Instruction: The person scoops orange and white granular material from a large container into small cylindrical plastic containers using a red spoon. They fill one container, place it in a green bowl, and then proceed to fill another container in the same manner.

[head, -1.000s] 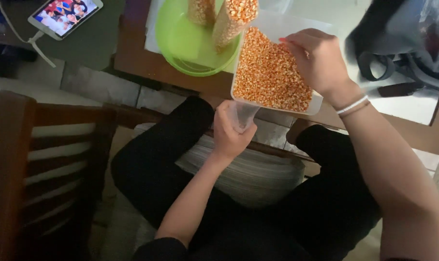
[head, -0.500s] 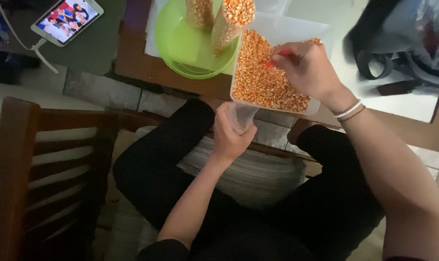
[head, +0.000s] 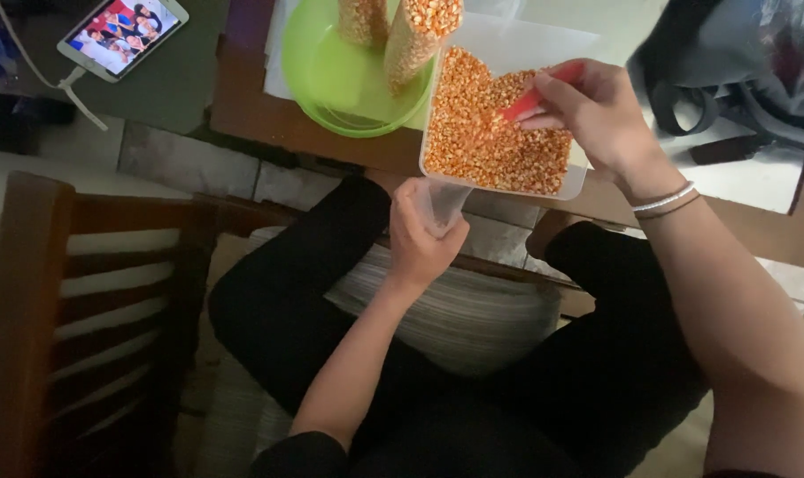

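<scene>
Red scoop [head: 537, 92] between right fingers [head: 557, 104]

At your upper left a lit smartphone [head: 123, 35] with a white cable [head: 65, 84] lies on a dark green surface [head: 181, 80]. A dark wooden slatted chair [head: 74, 310] stands at your left. A grey bag with black straps [head: 738, 80] sits upper right, and a striped pale cushion [head: 473, 319] lies under your legs.
</scene>
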